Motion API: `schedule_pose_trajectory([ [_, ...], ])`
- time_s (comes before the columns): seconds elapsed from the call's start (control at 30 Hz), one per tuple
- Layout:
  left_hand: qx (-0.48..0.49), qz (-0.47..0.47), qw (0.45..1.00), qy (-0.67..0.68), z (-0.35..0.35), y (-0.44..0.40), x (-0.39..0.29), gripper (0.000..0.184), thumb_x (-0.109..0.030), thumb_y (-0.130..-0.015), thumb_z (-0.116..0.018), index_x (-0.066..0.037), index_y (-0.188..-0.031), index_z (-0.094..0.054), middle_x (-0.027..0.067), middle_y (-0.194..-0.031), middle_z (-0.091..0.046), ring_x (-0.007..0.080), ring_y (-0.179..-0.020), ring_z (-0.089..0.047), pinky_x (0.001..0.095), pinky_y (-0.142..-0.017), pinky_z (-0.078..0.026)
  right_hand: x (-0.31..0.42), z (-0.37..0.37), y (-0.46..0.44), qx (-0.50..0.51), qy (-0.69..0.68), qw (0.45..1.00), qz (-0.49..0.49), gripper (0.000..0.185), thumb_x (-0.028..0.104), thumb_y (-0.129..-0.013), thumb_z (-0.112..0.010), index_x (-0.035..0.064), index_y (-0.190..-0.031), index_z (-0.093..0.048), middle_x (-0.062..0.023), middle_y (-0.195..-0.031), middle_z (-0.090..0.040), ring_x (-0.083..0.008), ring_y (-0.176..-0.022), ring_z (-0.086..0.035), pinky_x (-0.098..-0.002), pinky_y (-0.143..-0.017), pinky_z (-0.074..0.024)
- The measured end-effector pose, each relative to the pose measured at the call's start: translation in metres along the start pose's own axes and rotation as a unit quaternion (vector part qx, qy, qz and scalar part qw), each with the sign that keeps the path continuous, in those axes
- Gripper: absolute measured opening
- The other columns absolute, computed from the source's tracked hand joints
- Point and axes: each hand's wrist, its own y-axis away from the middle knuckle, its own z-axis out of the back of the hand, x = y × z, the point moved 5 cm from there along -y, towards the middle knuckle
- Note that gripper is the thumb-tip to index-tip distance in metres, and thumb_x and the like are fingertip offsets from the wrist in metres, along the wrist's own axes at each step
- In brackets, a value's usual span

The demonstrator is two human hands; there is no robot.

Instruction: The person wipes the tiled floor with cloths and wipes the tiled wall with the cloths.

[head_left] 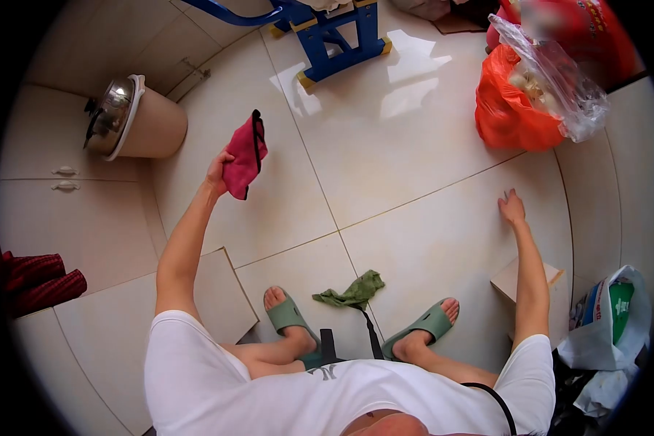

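My left hand (217,171) is closed on a dark pink cloth (245,156) with a black edge, held out at the left above the tiled floor. On the right, my right hand (512,207) reaches out over the floor, some way below a red plastic bag; its fingers are small in view, and whether anything is between them cannot be made out. A crumpled green cloth (354,291) lies on the floor between my feet, which wear green slippers.
A pot with a metal lid (152,122) stands at the left by the cabinets. A blue stool (334,43) is at the top. The red bag (509,109) sits upper right, a white bag (596,330) lower right, near a box (552,291).
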Motion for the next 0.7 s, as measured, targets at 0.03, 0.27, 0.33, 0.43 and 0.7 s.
schedule_pose_trajectory([
  [0.03, -0.047, 0.006, 0.999, -0.005, 0.021, -0.005, -0.002, 0.063, -0.008, -0.081, -0.046, -0.013, -0.143, -0.038, 0.0083, -0.133, -0.053, 0.0263, -0.116, -0.056, 0.0426, -0.097, -0.049, 0.001, -0.003, 0.001, -0.005, 0.003, 1.000, -0.008, 0.054, 0.026, -0.084, -0.062, -0.0082, -0.123, -0.046, -0.0322, -0.105, -0.063, -0.0458, -0.101, -0.061, -0.0482, -0.089, -0.0497],
  [0.27, -0.344, -0.184, 0.613, -0.687, 0.055, -0.044, 0.028, 0.061, -0.022, -0.088, -0.056, -0.010, -0.145, -0.036, 0.0142, -0.144, -0.042, 0.0334, -0.130, -0.041, 0.0463, -0.105, -0.038, 0.008, -0.009, 0.001, -0.023, 0.064, 0.998, -0.011, 0.056, 0.023, -0.090, -0.056, -0.0129, -0.129, -0.036, -0.0309, -0.101, -0.064, -0.0448, -0.095, -0.064, -0.0505, -0.083, -0.0515],
  [0.33, -0.281, -0.294, 0.563, -0.720, 0.032, -0.048, 0.042, 0.062, -0.027, -0.089, -0.059, -0.008, -0.144, -0.038, 0.0153, -0.146, -0.039, 0.0351, -0.132, -0.037, 0.0464, -0.107, -0.034, 0.009, -0.011, 0.005, -0.037, 0.079, 0.996, -0.009, 0.057, 0.022, -0.092, -0.054, -0.0136, -0.131, -0.035, -0.0304, -0.101, -0.064, -0.0445, -0.094, -0.064, -0.0505, -0.082, -0.0516],
  [0.43, -0.176, -0.320, 0.605, -0.707, 0.000, -0.044, 0.064, 0.063, -0.028, -0.087, -0.063, -0.007, -0.142, -0.041, 0.0147, -0.147, -0.038, 0.0356, -0.133, -0.035, 0.0462, -0.107, -0.033, 0.011, -0.013, 0.005, -0.047, 0.106, 0.993, -0.005, 0.059, 0.023, -0.092, -0.052, -0.0147, -0.134, -0.032, -0.0294, -0.101, -0.064, -0.0436, -0.094, -0.064, -0.0497, -0.082, -0.0518],
  [0.7, 0.085, -0.314, 0.610, -0.722, -0.195, 0.074, 0.215, 0.065, -0.014, -0.073, -0.068, -0.013, -0.136, -0.050, 0.0062, -0.138, -0.045, 0.0298, -0.118, -0.044, 0.0430, -0.085, -0.040, 0.012, -0.006, 0.005, -0.001, 0.090, 0.996, -0.017, 0.061, 0.026, -0.091, -0.053, -0.0149, -0.133, -0.033, -0.0316, -0.103, -0.063, -0.0439, -0.095, -0.064, -0.0487, -0.084, -0.0514],
])
